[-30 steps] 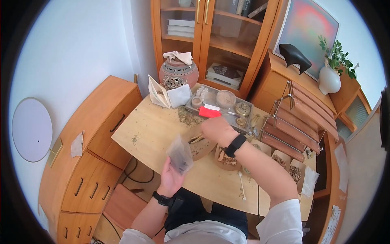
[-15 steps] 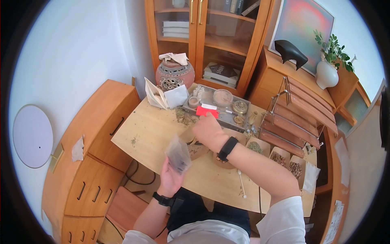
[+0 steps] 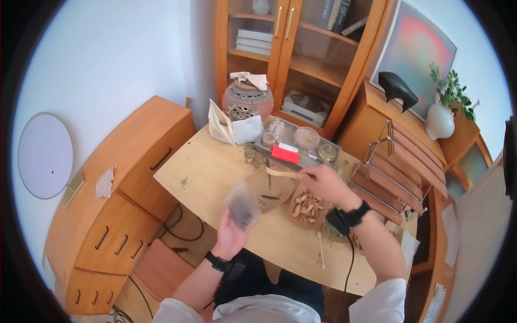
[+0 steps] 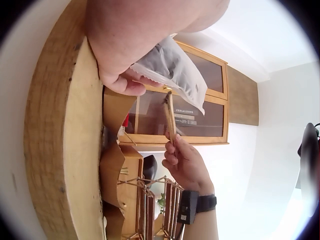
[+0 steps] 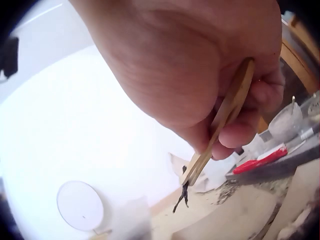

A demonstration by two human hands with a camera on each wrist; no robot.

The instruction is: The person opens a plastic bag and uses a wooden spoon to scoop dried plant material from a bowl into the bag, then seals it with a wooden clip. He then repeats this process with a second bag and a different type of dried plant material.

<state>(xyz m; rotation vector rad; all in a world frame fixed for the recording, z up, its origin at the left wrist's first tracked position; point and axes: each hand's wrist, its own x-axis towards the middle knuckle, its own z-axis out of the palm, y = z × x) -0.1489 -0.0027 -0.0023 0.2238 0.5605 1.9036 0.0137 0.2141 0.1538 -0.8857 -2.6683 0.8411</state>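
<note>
My left hand (image 3: 230, 234) holds up a translucent pouch (image 3: 243, 202) with some dark bits low inside it. In the head view my right hand (image 3: 325, 185) grips wooden tweezers (image 3: 283, 173) above a brown paper tray (image 3: 285, 188). The right wrist view shows the tweezers' tips closed on a thin, dark, shrivelled strip (image 5: 184, 197). Several more dark strips (image 3: 270, 197) lie in the paper tray. Next to that tray, under my right hand, a second one holds pale brown dried pieces (image 3: 308, 207).
A grey tray (image 3: 293, 134) with jars and a red packet (image 3: 285, 154) stands at the table's back. Folded paper bags (image 3: 247, 130) are left of it. A slatted wooden rack (image 3: 396, 167) rises on the right. A small white stick (image 3: 321, 250) lies near the front edge.
My right hand has lifted away from the paper tray and shifted right, bringing the tweezers into clear view. My left hand keeps holding the pouch in nearly the same place.
</note>
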